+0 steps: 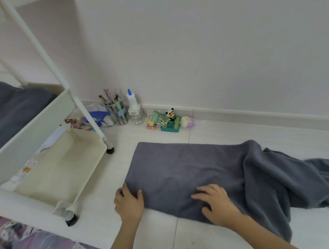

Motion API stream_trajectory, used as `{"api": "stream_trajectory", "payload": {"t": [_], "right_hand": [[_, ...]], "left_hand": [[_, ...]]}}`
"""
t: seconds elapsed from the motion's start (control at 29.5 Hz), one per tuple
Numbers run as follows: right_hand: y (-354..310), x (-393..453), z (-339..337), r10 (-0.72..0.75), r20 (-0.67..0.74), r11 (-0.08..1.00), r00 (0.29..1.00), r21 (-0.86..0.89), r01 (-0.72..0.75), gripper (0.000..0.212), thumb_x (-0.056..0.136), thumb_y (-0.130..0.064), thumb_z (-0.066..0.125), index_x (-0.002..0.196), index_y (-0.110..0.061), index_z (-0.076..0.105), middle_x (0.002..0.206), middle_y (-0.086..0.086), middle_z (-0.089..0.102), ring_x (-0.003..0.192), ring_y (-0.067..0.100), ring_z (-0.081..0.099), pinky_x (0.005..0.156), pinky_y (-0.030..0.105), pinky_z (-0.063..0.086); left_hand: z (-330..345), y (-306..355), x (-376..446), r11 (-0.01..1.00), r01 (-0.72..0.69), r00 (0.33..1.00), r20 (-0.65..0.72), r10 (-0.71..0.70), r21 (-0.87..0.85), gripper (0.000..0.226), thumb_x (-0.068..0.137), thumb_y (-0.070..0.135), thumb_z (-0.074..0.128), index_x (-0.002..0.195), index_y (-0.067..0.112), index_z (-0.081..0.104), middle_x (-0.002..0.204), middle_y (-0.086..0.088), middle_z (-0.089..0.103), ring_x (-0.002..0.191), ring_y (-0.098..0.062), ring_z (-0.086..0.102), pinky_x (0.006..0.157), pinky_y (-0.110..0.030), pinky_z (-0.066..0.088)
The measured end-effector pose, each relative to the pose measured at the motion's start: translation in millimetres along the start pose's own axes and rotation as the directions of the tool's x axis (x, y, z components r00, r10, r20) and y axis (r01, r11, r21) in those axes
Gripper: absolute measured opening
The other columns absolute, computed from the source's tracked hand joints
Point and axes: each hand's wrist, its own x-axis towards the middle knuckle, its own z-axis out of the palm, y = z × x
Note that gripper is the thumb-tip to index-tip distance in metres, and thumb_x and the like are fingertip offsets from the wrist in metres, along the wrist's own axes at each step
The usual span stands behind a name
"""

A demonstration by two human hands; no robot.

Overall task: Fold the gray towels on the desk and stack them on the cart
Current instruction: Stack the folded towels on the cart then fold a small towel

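Note:
A gray towel lies on the white desk. Its left part is spread flat, while its right part is bunched in folds and hangs toward the front edge. My left hand grips the towel's near-left corner, thumb on top. My right hand rests flat on the towel's near edge with fingers spread. The white cart stands at the left. Dark gray towels lie in its upper tray.
Against the wall stand a cup of pens, a glue bottle on a glass jar and small toys. The cart's lower tray holds papers. Purple bedding shows at bottom left.

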Motion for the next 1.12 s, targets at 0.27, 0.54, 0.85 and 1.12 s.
{"api": "stream_trajectory", "payload": {"t": [0.27, 0.54, 0.85, 1.12], "right_hand": [[-19, 1, 21, 0.043, 0.084, 0.994, 0.995, -0.101, -0.035, 0.036, 0.064, -0.060, 0.067, 0.093, -0.038, 0.064, 0.110, -0.012, 0.056, 0.106, 0.022, 0.056, 0.092, 0.036, 0.040], [-5, 42, -35, 0.192, 0.154, 0.926, 0.969, 0.298, -0.231, 0.022, 0.091, -0.032, 0.058, 0.073, -0.026, 0.048, 0.076, -0.007, 0.057, 0.081, 0.016, 0.057, 0.067, 0.023, 0.036], [6, 58, -46, 0.189, -0.240, 0.979, 0.952, 0.115, -0.166, 0.026, 0.091, -0.024, 0.057, 0.115, -0.026, 0.064, 0.117, -0.004, 0.057, 0.110, 0.019, 0.046, 0.099, 0.036, 0.040], [12, 44, -22, 0.263, 0.149, 0.964, 0.953, -0.014, -0.264, 0.064, 0.090, -0.045, 0.054, 0.146, -0.034, 0.026, 0.154, -0.008, 0.020, 0.142, 0.016, 0.015, 0.115, 0.035, 0.018]], "left_hand": [[-22, -36, 28, 0.974, -0.139, 0.941, 0.282, 0.186, -0.178, 0.086, 0.069, 0.018, 0.065, 0.147, 0.029, 0.029, 0.121, -0.012, 0.052, 0.100, -0.032, 0.057, 0.091, -0.044, 0.049], [-75, 24, 58, 0.823, -0.080, 0.959, 0.183, 0.218, -0.562, 0.037, 0.086, 0.006, 0.065, 0.121, 0.017, 0.060, 0.096, -0.003, 0.063, 0.097, -0.020, 0.060, 0.083, -0.024, 0.043], [-41, 76, 61, 0.807, 0.002, 0.930, 0.298, 0.215, -0.590, 0.051, 0.095, 0.010, 0.053, 0.144, 0.014, 0.037, 0.146, 0.001, 0.040, 0.133, -0.017, 0.040, 0.108, -0.028, 0.031], [-9, 81, 62, 0.933, -0.005, 0.976, 0.199, 0.082, -0.359, 0.052, 0.093, 0.026, 0.058, 0.139, 0.008, 0.042, 0.132, -0.012, 0.054, 0.120, -0.027, 0.051, 0.092, -0.031, 0.040]]}}
